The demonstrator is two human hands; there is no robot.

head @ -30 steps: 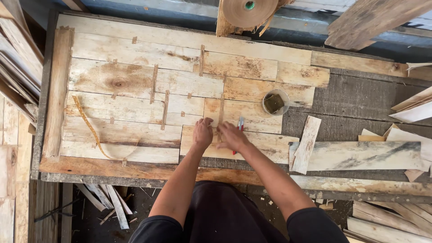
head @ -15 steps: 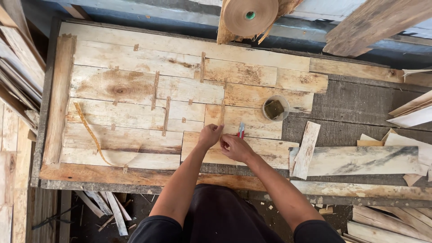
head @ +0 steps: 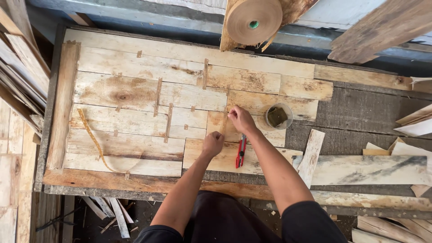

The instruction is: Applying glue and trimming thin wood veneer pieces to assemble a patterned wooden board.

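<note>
A small round cup [head: 278,116] stands on the veneer sheets [head: 148,103], holding a dark greenish lump; what it is cannot be made out. The right hand [head: 241,119] presses bunched fingertips on a tape strip [head: 224,123] at a seam, just left of the cup. The left hand [head: 212,143] rests loosely curled on a sheet. A red cutter [head: 241,151] lies between the forearms. The tape roll [head: 254,20] above is cut off by the frame.

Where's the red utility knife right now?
In the head view, the red utility knife lies on the pale veneer sheets, just right of the left hand and below the right hand.
</note>
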